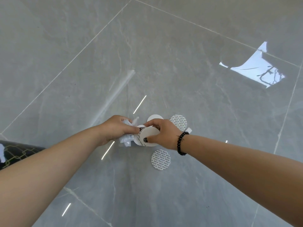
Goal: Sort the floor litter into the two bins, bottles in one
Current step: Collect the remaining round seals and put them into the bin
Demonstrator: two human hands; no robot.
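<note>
Left hand (114, 130): fingers curled round crumpled plastic wrappers (125, 139) | Right hand (161, 135): fingertips pinch white liner disc (150, 136) rim | Handling: likely light, thin, flexible; grip at edge | Printed discs (160, 159) just beyond fingers, on floor

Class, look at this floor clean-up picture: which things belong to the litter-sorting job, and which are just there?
Job: left hand gripping crumpled wrappers; right hand holding a white disc; printed discs on the floor.

Just there: bead bracelet; window reflection; patterned black fabric.

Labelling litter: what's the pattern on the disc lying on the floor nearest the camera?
The disc is white with rows of small grey printed text across its face; head view, the only one.
</note>
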